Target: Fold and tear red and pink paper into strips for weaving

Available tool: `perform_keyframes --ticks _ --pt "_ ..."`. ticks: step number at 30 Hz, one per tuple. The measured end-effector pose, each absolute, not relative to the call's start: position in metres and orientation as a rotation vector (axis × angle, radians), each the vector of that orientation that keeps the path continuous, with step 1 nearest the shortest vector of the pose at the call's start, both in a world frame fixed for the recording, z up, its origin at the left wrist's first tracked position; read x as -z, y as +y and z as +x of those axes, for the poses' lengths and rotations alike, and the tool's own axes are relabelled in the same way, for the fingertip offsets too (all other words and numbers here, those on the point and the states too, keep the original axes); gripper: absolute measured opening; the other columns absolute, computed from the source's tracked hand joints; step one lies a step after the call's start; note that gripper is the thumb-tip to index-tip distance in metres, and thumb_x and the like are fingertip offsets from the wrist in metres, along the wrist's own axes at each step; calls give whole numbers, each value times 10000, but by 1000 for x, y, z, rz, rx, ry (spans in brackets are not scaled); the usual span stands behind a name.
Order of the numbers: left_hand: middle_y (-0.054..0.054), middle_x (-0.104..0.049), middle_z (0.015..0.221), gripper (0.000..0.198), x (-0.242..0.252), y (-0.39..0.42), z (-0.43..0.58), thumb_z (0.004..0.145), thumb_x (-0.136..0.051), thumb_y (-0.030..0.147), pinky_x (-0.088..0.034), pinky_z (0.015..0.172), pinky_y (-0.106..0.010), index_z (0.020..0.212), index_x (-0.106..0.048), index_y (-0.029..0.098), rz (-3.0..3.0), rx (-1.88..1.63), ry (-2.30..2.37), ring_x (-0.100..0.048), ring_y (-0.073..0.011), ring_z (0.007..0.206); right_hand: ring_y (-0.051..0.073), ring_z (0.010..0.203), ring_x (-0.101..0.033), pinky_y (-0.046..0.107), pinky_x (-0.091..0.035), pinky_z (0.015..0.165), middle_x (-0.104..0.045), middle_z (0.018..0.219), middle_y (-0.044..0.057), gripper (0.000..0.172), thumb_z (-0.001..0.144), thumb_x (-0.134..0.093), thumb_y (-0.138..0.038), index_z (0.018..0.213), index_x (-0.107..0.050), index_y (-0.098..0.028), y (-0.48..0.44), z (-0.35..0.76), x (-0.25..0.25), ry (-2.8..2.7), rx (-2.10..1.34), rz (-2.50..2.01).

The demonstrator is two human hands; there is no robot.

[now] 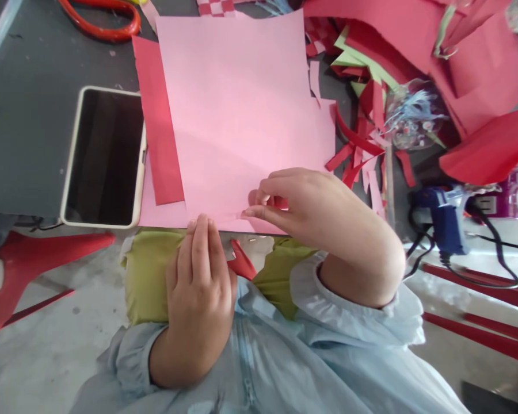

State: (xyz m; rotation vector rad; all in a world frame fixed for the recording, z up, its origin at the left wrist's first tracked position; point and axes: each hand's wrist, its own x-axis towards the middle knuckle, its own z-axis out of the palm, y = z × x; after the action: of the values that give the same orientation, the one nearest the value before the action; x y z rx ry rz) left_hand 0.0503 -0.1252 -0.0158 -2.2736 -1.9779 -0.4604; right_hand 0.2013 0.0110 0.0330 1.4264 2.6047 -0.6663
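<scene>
A large sheet of light pink paper lies at the table's front edge, overlapping a red sheet and more pink paper. My left hand is stretched out with its fingers side by side. Its fingertips meet the paper's lower edge at the table's rim. Over the lower right part of the pink sheet, my right hand has its fingers curled toward the thumb. The thumb points left along the paper near its lower edge. A bit of red shows inside that curl; I cannot make out what is between the fingertips.
A phone with a pale case lies left of the paper. Orange-handled scissors are at the top left. To the right are red and pink paper strips, large red sheets, a clear plastic container and a blue tool with a black cord.
</scene>
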Motion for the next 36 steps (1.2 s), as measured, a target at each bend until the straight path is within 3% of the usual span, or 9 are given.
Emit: perform_keyframes --ticks 6,16,23,28,32,36 --pt "-254 -627 1365 526 14 -125 51 898 -600 171 -444 999 -411 1356 -550 -82 -2287 393 -1979 -623 -354 1212 189 753 -606 285 -339 666 -671 745 28 223 922 -677 -318 744 -692 -184 10 199 -33 2584 660 1473" --pt "-275 -617 1358 544 13 -125 52 911 -618 197 -450 1008 -392 1362 -526 -94 -2290 340 -1951 -621 -333 1205 199 788 -631 285 -352 673 -679 759 25 142 886 -719 -265 773 -730 -181 10 197 -32 2581 645 1497" --pt "-236 -567 1422 584 12 -127 53 883 -678 177 -512 958 -437 1447 -528 167 -2289 291 -2011 -631 -336 1196 202 773 -618 289 -359 665 -668 747 33 158 901 -694 -277 782 -731 -181 11 197 -30 2576 629 1492" --pt "-251 -578 1396 646 20 -127 63 850 -734 198 -529 938 -462 1459 -523 231 -2203 338 -2002 -640 -345 1173 201 762 -613 287 -353 657 -667 743 36 162 893 -698 -280 768 -726 -183 10 197 -30 2583 619 1493" --pt "-248 -572 1435 619 28 -127 73 860 -715 218 -459 1039 -509 1451 -531 186 -2143 326 -1993 -584 -379 1290 195 746 -608 284 -331 638 -667 733 38 168 897 -684 -266 754 -719 -185 10 197 -30 2588 600 1492" --pt "-241 -564 1455 537 28 -128 80 910 -650 281 -308 1178 -522 1414 -558 119 -2175 409 -2041 -569 -346 1334 193 754 -618 286 -324 632 -684 750 39 170 905 -665 -261 763 -719 -185 11 196 -30 2587 596 1480"
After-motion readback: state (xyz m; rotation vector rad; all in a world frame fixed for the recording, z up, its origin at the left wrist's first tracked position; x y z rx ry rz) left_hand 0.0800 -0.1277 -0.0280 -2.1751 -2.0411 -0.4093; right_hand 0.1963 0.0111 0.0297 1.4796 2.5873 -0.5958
